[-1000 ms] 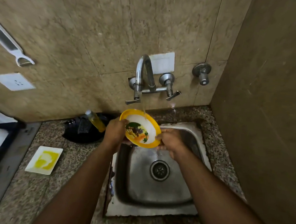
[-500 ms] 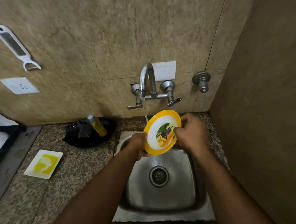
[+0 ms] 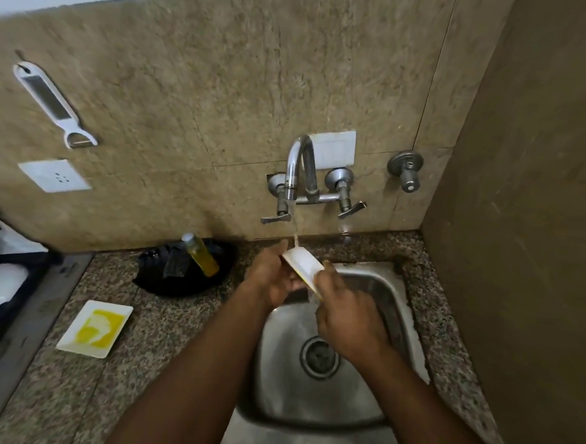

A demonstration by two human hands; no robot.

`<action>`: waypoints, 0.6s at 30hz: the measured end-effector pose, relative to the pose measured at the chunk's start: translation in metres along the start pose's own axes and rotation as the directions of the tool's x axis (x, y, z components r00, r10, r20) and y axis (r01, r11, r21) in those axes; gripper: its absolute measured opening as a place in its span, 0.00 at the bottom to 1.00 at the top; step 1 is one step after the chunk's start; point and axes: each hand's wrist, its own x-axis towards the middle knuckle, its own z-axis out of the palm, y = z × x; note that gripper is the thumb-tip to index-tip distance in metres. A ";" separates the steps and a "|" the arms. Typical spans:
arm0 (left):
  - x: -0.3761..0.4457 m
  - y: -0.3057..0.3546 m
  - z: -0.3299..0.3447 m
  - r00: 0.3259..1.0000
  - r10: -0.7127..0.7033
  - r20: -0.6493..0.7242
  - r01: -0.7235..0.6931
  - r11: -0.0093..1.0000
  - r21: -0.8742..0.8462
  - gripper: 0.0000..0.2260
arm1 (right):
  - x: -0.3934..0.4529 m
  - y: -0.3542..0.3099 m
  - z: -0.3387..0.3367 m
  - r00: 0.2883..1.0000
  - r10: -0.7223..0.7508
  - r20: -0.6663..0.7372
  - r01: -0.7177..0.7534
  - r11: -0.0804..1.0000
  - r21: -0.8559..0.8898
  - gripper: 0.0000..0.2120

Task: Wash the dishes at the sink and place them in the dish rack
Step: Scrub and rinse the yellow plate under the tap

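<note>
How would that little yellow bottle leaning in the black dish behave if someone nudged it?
The yellow bottle would probably tip or slide, since it leans tilted rather than standing upright in the black dish. Its rounded body suggests it would roll once down. It looks small, so likely light, and perhaps slippery beside the sink.

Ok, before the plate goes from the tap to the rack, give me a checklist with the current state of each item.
1. Both hands holding the plate: ok, left hand and right hand each have a grip on it.
2. Plate under the water stream: ok.
3. Plate fully rinsed: cannot tell, only its white underside shows.
4. Tap turned off: not ok, water is running.
5. Free space in the dish rack: cannot tell, mostly out of frame.
</note>
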 end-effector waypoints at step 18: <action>-0.004 -0.027 0.001 0.927 0.375 0.002 -0.374 0.923 0.092 0.17 | 0.113 -0.013 0.042 0.938 0.339 -0.068 -0.253 0.807 0.533 0.25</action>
